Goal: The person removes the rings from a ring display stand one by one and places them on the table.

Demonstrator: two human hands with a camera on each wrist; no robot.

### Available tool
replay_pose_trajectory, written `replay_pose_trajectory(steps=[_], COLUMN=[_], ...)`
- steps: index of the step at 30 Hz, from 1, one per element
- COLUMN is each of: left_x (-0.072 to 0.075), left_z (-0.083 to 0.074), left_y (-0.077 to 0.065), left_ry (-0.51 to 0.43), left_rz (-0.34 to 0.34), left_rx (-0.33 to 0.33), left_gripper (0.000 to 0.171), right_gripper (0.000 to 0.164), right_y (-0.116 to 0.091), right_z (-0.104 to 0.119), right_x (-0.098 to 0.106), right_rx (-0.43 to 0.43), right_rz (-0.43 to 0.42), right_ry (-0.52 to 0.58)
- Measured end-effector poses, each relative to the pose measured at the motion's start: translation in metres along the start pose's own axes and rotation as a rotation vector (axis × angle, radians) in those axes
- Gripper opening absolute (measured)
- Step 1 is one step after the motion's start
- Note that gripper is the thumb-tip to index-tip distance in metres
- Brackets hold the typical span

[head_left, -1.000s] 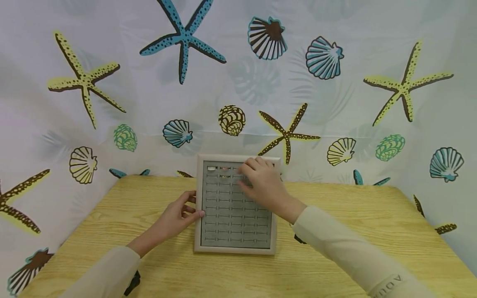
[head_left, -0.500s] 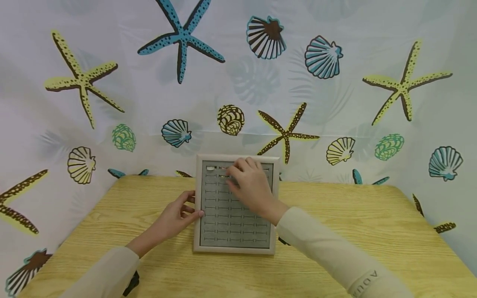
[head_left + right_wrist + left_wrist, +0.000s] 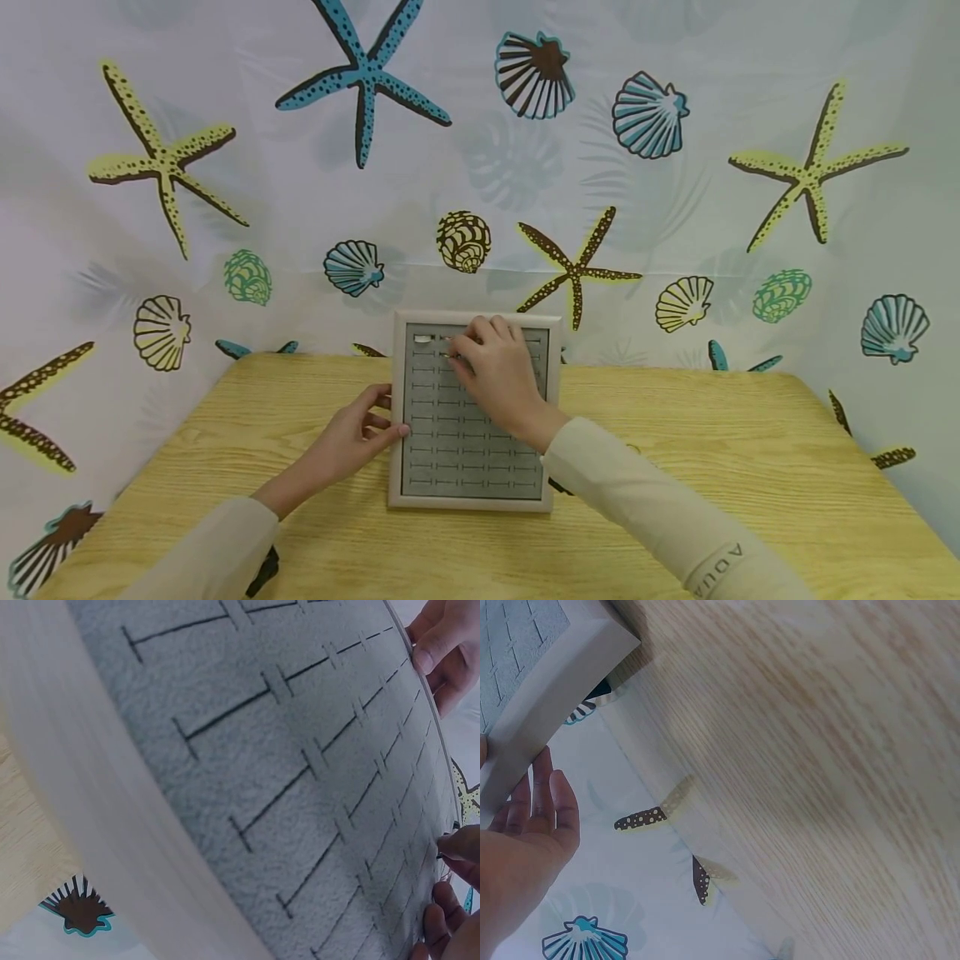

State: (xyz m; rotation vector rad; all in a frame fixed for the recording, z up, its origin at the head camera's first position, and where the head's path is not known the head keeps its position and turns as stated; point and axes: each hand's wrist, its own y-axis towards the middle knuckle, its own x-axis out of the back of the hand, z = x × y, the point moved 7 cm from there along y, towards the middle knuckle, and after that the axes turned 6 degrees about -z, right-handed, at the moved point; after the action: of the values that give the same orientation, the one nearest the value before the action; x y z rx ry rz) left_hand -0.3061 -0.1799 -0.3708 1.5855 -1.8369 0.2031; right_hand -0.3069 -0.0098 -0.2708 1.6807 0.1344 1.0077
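Note:
A ring display tray [image 3: 472,458] with a pale frame and slotted grey padding stands tilted up on the table. My left hand [image 3: 358,433] grips its left edge, thumb on the front and fingers behind; the left wrist view shows this hand [image 3: 536,825] at the frame too. My right hand [image 3: 497,367] is curled over the upper rows, thumb and forefinger pinching a gold ring [image 3: 447,356] in the second row, mostly covered by the fingertips. A silver ring [image 3: 423,339] sits in the top left slot. Beside it, another ring [image 3: 447,337] is partly hidden by the right fingers.
A thin gold-coloured loop [image 3: 633,448] lies on the wooden table [image 3: 712,425] just beyond the right sleeve. Behind the table hangs a white cloth [image 3: 420,192] printed with starfish and shells. The lower slots of the tray hold no rings.
My right hand has moved left across the top of the tray to the second column, and its thumb and forefinger have closed at the gold ring. My left hand stays on the frame.

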Motion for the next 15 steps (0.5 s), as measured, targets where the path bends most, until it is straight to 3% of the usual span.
replay_pose_trajectory(steps=[15], left_x=[0.0011], left_z=[-0.005], left_y=[-0.002], left_ry=[0.016], left_rz=[-0.008], left_rx=[-0.018], left_gripper=[0.055], right_gripper=[0.005], right_y=[-0.0004], right_z=[0.0007], right_x=[0.0028], right_rx=[-0.001], right_rz=[-0.02], right_ry=[0.062])
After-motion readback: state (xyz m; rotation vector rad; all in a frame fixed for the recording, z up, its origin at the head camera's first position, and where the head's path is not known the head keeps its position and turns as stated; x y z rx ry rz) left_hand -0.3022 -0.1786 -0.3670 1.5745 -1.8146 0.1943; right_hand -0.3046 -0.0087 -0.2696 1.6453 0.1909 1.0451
